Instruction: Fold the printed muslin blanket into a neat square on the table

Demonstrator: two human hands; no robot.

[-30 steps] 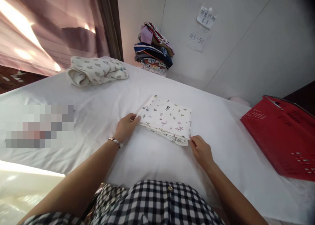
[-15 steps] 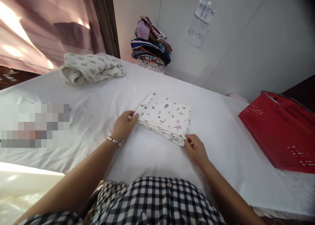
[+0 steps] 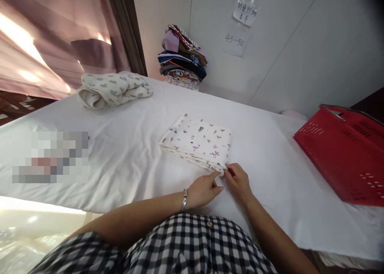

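Observation:
A white cloth (image 3: 199,140) with small printed plants, animals and a pink flamingo lies folded in a flat rectangle on the white-covered table. My right hand (image 3: 239,183) pinches the layers at its near right corner between thumb and fingers. Close beside it, my left hand (image 3: 204,191) reaches in from the left, its index fingertip touching the near folded edge by that same corner. The thumb of this hand stands apart from the index finger, and nothing is gripped in it.
A loosely bundled cream cloth with grey shapes (image 3: 115,91) lies at the table's far left. Behind the table, a stack of folded clothes (image 3: 183,60) stands by the wall. A red basket (image 3: 345,154) sits at the right. Part of the left tabletop is pixelated.
My left hand has let go of the cloth's left corner and moved right to the near right corner. My right hand keeps its pinch there, and the cloth has hardly moved.

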